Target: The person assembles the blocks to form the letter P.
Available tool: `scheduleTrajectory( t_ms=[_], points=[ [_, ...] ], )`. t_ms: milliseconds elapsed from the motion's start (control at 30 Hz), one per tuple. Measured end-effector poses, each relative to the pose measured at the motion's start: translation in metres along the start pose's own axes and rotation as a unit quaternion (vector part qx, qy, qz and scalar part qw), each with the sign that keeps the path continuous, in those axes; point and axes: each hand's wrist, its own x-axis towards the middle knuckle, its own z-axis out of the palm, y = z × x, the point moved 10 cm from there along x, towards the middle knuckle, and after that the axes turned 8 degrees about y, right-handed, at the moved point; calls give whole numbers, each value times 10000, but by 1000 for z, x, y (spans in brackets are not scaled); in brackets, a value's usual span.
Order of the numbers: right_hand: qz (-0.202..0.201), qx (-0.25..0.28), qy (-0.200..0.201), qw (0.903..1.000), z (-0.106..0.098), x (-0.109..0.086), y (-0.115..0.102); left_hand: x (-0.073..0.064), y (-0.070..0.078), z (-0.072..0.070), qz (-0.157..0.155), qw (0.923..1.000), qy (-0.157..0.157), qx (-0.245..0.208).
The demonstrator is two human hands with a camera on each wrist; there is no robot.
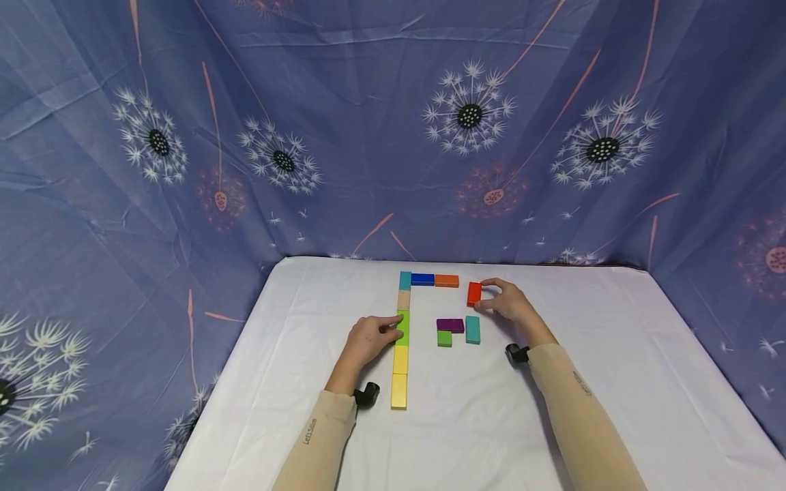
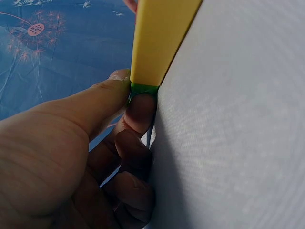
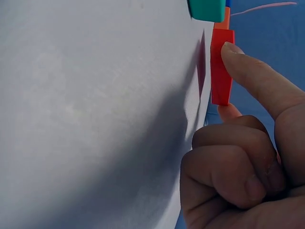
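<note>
In the head view my right hand pinches a red block between thumb and index finger. Seen from the right wrist, that red block is raised off the cloth, its shadow apart from it. My left hand has thumb and index finger on a light green block in a column of blocks. Below it come a yellow block and a gold-yellow block; above it, a tan block and a teal-blue block. A blue block and an orange block extend rightward from the top.
Between the hands lie a purple block, a small green block touching its lower edge, and a teal block to the right. All rest on a white cloth-covered table. A blue dandelion-print curtain hangs behind.
</note>
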Motion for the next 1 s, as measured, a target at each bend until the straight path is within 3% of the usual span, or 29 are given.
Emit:
scheduleTrajectory(
  t_ms=[533, 1000],
  points=[
    [82, -34, -144, 9999, 8, 21, 0, 1, 0, 0, -17, 10000, -20, 63],
    [201, -11, -467, 9987, 16, 24, -3, 1, -1, 0, 2, 10000, -9, 18]
  ],
)
